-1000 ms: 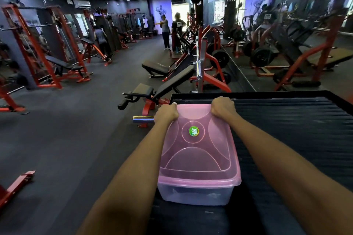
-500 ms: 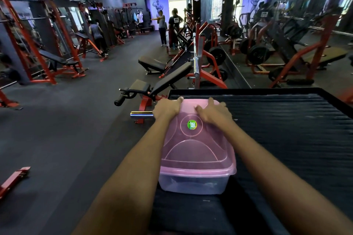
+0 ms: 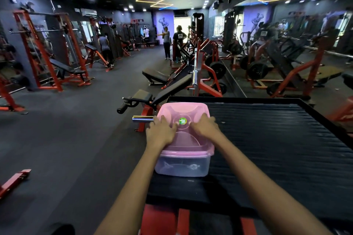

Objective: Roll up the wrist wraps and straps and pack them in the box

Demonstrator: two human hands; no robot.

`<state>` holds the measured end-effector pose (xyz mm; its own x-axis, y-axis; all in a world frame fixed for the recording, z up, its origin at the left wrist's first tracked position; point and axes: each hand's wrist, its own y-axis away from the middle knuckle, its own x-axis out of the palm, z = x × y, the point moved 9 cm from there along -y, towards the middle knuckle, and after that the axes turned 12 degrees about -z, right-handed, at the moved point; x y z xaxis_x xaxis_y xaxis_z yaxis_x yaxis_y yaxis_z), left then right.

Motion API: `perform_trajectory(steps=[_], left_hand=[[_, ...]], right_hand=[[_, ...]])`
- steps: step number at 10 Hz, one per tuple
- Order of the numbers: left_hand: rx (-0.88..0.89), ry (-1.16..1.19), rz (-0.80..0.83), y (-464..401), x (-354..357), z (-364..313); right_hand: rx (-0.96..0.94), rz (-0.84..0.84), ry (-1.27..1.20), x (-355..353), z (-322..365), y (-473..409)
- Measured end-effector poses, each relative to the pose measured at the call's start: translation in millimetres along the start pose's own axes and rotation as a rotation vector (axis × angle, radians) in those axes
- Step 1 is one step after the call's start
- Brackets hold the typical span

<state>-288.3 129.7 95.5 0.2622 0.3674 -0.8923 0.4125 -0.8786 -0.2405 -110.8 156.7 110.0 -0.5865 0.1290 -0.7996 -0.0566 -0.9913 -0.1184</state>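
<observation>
A clear plastic box (image 3: 181, 167) with a pink lid (image 3: 184, 110) stands near the left edge of a black ribbed platform (image 3: 277, 149). A green round sticker (image 3: 182, 120) marks the lid's middle. My left hand (image 3: 161, 132) lies flat on the lid's left side, fingers spread. On the right side of the lid my right hand (image 3: 205, 127) rests the same way, fingers straight. The wraps and straps are not visible; faint shapes show through the box's front wall.
A chrome bar end (image 3: 143, 118) juts out left of the box. Red-framed benches (image 3: 172, 89) and racks (image 3: 51, 51) stand ahead and left on the dark floor. Several people (image 3: 176, 44) stand far down the aisle. Red frame parts (image 3: 162, 219) lie below the platform.
Both hands slid from the lid's far edge back onto its top, nearer the middle, and the fingers flattened out. The view rose and pulled back a little.
</observation>
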Motion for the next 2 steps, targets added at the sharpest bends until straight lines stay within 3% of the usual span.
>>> perform_trajectory(steps=[1, 2], left_hand=[[0.032, -0.002, -0.117, 11.8, -15.2, -5.4], [0.139, 0.246, -0.246, 10.9, -38.6, -16.7]], right_hand=[[-0.023, -0.082, -0.036, -7.5, 2.3, 15.1], [-0.027, 0.003, -0.172, -12.9, 1.1, 21.4]])
